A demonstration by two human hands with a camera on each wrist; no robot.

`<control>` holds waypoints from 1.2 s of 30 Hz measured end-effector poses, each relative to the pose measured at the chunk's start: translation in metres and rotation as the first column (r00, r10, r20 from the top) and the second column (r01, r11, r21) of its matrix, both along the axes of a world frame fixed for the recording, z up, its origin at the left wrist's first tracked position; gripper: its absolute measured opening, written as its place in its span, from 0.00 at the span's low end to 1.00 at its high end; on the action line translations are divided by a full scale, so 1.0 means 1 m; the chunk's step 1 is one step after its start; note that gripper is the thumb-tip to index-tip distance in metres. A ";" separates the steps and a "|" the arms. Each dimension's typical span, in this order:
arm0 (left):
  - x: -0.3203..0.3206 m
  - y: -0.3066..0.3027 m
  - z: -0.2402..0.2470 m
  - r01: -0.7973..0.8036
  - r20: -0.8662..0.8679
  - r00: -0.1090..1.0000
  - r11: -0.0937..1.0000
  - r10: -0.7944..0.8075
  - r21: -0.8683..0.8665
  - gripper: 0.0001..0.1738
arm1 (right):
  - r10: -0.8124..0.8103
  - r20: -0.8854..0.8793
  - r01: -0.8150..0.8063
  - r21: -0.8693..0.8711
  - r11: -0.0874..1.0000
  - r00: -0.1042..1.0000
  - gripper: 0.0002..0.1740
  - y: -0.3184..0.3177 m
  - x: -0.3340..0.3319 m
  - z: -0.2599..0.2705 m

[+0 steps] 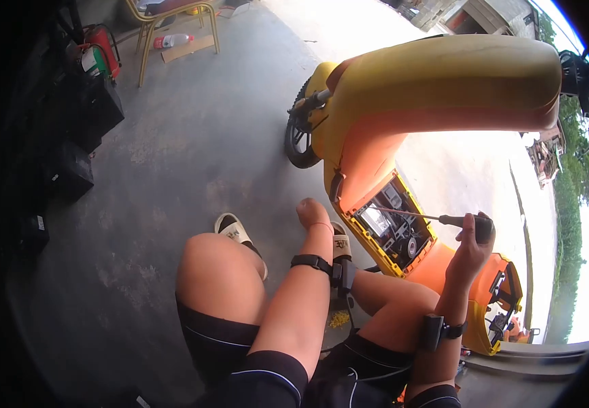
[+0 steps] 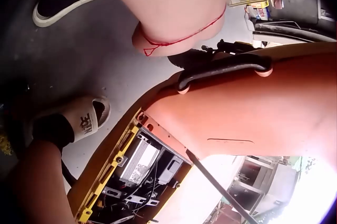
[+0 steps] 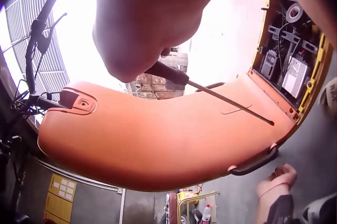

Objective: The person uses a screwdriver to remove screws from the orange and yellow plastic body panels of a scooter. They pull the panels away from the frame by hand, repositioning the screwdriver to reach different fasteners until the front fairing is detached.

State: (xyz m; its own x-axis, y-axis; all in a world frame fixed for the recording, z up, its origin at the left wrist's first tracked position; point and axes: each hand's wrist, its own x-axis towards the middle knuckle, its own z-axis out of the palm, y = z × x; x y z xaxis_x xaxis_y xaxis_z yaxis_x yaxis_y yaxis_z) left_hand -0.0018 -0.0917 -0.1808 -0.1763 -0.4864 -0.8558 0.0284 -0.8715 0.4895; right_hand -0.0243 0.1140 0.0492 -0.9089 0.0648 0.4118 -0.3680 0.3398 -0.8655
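My right hand point(image 1: 470, 251) grips the dark handle of a long screwdriver point(image 1: 454, 221). Its slim metal shaft point(image 3: 231, 101) points toward an open bay in an orange and yellow scooter point(image 1: 444, 81). In the left wrist view the tip overlaps the bay's corner by the orange panel point(image 2: 247, 113). Inside the bay sit a silver box with a white label point(image 2: 139, 161), a small grey unit point(image 2: 169, 170), metal brackets and loose wires. A yellow rim point(image 1: 420, 224) with screw holes frames the bay. My left hand point(image 1: 310, 213), fingers curled, is beside the scooter with nothing visible in it.
Black boxes point(image 1: 73, 170) and a red fire extinguisher point(image 1: 104, 51) stand at the left. A gold-framed chair point(image 1: 145, 54) is farther back, near a plastic bottle point(image 1: 172, 41). A black grab handle point(image 2: 226, 70) sticks out from the scooter. My sandalled feet rest on the concrete floor point(image 1: 165, 170).
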 end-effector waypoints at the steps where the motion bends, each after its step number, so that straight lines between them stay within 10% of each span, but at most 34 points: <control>1: -0.010 -0.008 -0.013 -0.013 -0.008 1.000 0.997 0.012 -0.075 0.23 | 0.012 -0.017 -0.012 -0.001 1.000 1.000 0.15 0.002 -0.008 -0.006; 8: -0.054 -0.040 -0.041 -0.062 -0.400 0.916 0.982 -0.016 -0.180 0.26 | 0.187 0.062 -0.189 0.027 0.982 0.980 0.14 -0.053 -0.010 -0.007; 10: -0.052 -0.044 -0.032 0.051 -0.593 0.803 0.998 -0.062 -0.035 0.27 | 0.347 0.317 -0.384 0.059 0.921 0.882 0.14 -0.078 -0.003 -0.001; 18: -0.072 -0.039 -0.084 0.211 -0.599 0.708 0.922 -0.374 -0.326 0.24 | 0.388 0.433 -0.563 0.422 0.711 0.813 0.09 -0.125 -0.021 -0.042; 19: -0.069 -0.044 -0.078 0.300 -0.297 0.731 0.681 -0.614 -0.668 0.22 | 0.333 0.439 -0.537 0.510 0.672 0.834 0.08 -0.127 -0.024 -0.041; 20: -0.082 -0.041 -0.096 0.321 -0.442 0.636 0.737 -0.633 -0.595 0.21 | 0.296 0.456 -0.532 0.577 0.620 0.839 0.07 -0.132 -0.026 -0.044; 21: -0.107 -0.026 -0.130 0.299 -0.432 0.728 0.813 -0.533 -0.499 0.23 | 0.296 0.406 -0.502 0.675 0.541 0.865 0.05 -0.131 -0.034 -0.052; 22: -0.084 -0.050 -0.067 0.359 -0.629 0.742 0.930 -0.230 0.084 0.29 | 0.329 0.346 -0.469 0.754 0.461 0.879 0.04 -0.127 -0.049 -0.069; 25: -0.173 -0.027 -0.169 0.444 -0.878 0.478 0.860 0.008 0.250 0.36 | 0.378 0.336 -0.449 0.852 0.270 0.863 0.03 -0.125 -0.080 -0.102; 30: -0.059 -0.107 -0.109 0.300 -0.839 0.544 0.925 0.035 0.232 0.33 | 0.316 0.560 -0.572 0.818 -0.061 0.766 0.10 -0.115 -0.105 -0.132; 36: 0.037 -0.196 -0.085 0.108 -0.796 0.604 0.985 0.044 0.137 0.30 | 0.250 0.443 -0.455 0.891 -0.011 0.861 0.18 -0.142 -0.099 -0.143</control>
